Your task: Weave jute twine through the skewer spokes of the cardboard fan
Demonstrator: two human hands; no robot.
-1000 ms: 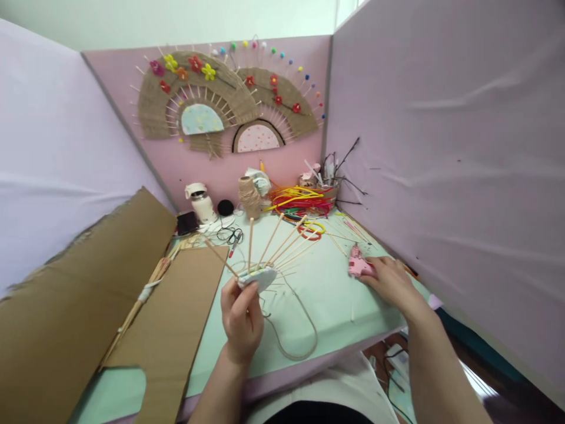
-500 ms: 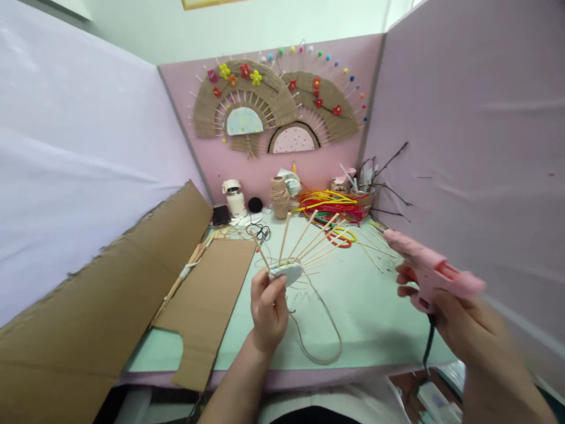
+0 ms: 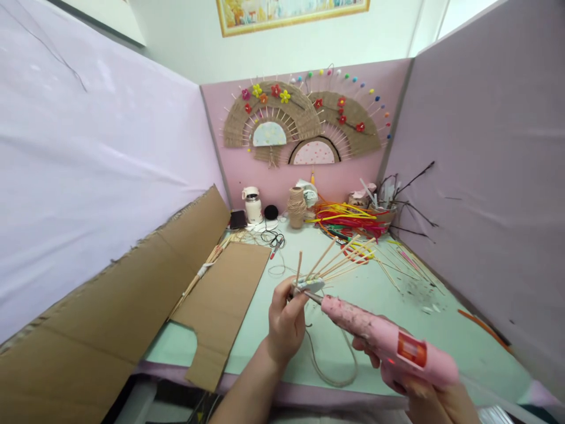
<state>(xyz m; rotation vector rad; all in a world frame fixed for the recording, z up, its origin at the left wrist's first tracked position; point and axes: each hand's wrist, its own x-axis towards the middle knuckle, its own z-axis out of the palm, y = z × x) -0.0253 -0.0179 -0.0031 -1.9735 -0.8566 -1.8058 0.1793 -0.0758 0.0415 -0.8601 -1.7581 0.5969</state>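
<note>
Pinched in the fingers of my left hand (image 3: 286, 327) is a small fan frame (image 3: 314, 285), a pale blue patterned base with several thin wooden sticks (image 3: 338, 262) spreading up and to the right. My right hand (image 3: 412, 386) is wrapped round a pink hot glue gun (image 3: 379, 335). The gun's metal nozzle reaches the base right beside my left fingertips; whether it touches cannot be made out. A loop of twine (image 3: 339, 383) hangs or lies below the fan frame, partly hidden behind the gun.
Cut cardboard (image 3: 229, 282) lies on the left, with a tall cardboard strip (image 3: 145, 265) beside it. At the back stand a white bottle (image 3: 253, 206), a twine cone (image 3: 296, 209) and red and yellow pipe cleaners (image 3: 353, 219). Finished fans (image 3: 271, 112) hang on the pink panel.
My right hand has brought the glue gun left, from off to the side up to the fan frame's base. The view has tilted up and turned slightly left.
</note>
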